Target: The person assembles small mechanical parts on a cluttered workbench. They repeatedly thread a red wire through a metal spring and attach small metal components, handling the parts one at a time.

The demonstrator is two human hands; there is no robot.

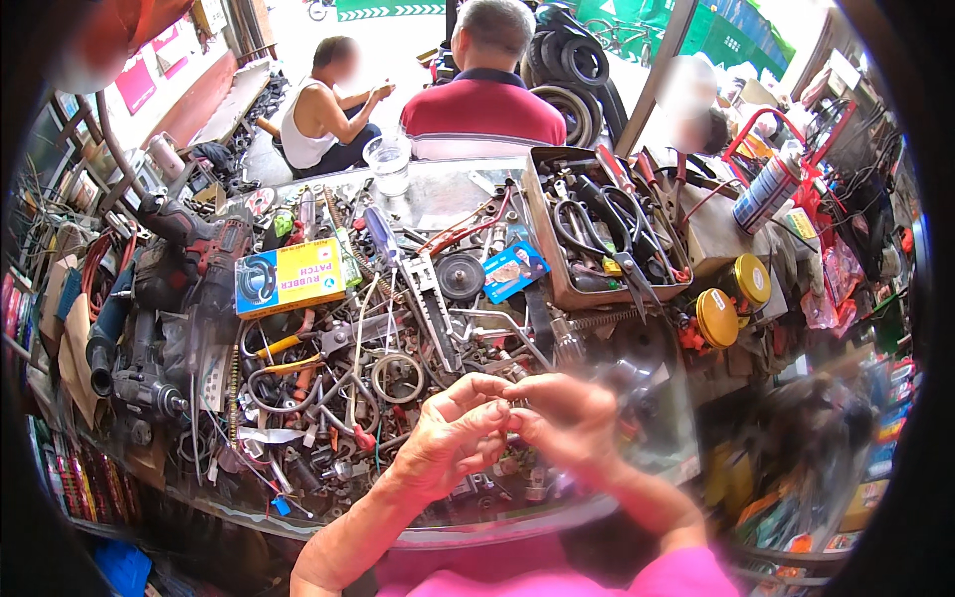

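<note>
My left hand [460,434] and my right hand [569,423] meet fingertip to fingertip above the front part of a cluttered glass-topped table [597,512]. Thumb and fingers of each are pinched around something tiny, mostly covered by the fingertips, whose kind I cannot make out. Motion smears the right hand a little. Just beyond the hands lie a metal ring [398,379], a bent metal rod [512,323] and a caliper-like metal bar [430,306]. Loose bolts, nuts and small metal parts spread beneath and left of my hands.
Left are cordless power drills [149,383] and a yellow-blue patch box [288,278]. A metal box [607,294] of pliers and scissors stands right, near yellow-lidded jars [717,317] and a spray can [767,189]. A plastic cup [388,167] stands at the back; two people [484,109] sit beyond.
</note>
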